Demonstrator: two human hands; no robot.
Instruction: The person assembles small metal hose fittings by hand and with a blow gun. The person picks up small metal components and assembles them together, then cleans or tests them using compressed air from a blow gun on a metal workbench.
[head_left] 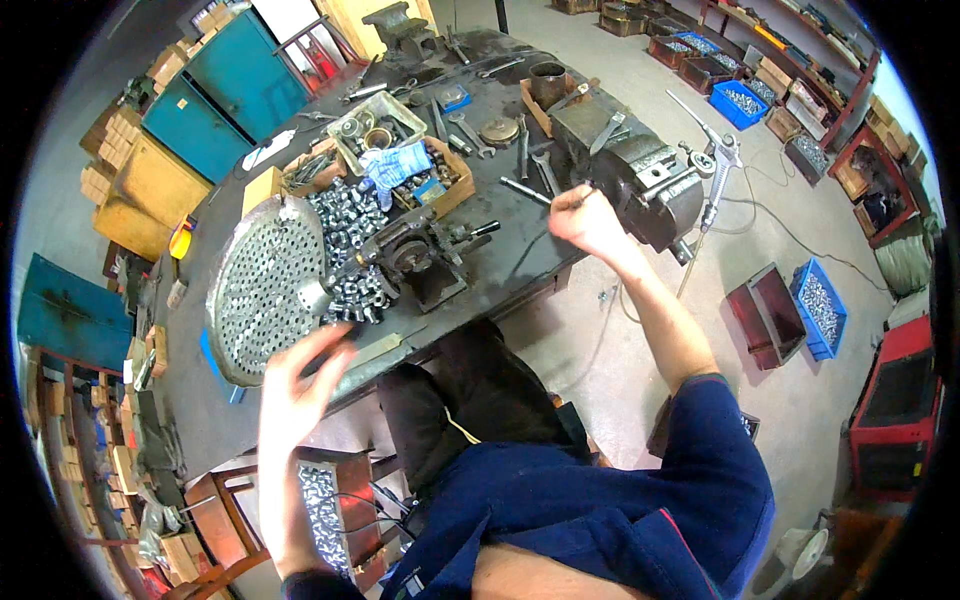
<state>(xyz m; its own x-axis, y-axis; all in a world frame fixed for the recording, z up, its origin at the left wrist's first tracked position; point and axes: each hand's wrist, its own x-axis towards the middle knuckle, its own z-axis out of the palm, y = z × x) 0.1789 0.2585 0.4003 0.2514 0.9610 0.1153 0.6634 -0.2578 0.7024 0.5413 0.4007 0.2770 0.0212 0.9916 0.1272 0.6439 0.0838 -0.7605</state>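
Observation:
My left hand (300, 388) is over the near left edge of the workbench, its fingers apart and slightly blurred, with nothing visible in them. It is close to a large round perforated metal plate (262, 290) and a pile of small shiny metal fittings (345, 225). Right of the pile stands a small dark bench fixture (415, 262) with a lever. My right hand (592, 222) is closed in front of a big bench vise (650, 180). A metal rod (524, 190) reaches up to its knuckles; whatever the fingers enclose is hidden.
Behind the fixture are a cardboard box with a blue-white glove (395, 170), a parts tray (375, 128) and several wrenches. An air gun (722, 165) with a hose is right of the vise. A red bin (765, 315) and a blue crate (820, 310) stand on the floor.

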